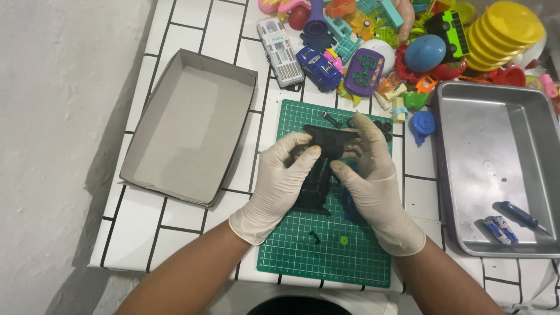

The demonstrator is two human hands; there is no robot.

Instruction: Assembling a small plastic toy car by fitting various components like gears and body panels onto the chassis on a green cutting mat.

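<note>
Left hand: gloved, fingers curling closed, gripping the black plastic part
Right hand: gloved, pinching the same part
Part: hovering over the green cutting mat

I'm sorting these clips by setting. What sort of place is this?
Probably a home hobby or toy-repair bench: gloved hands hold a black toy part over a green cutting mat, with a pile of plastic toys and a metal tray holding a screwdriver.
</note>
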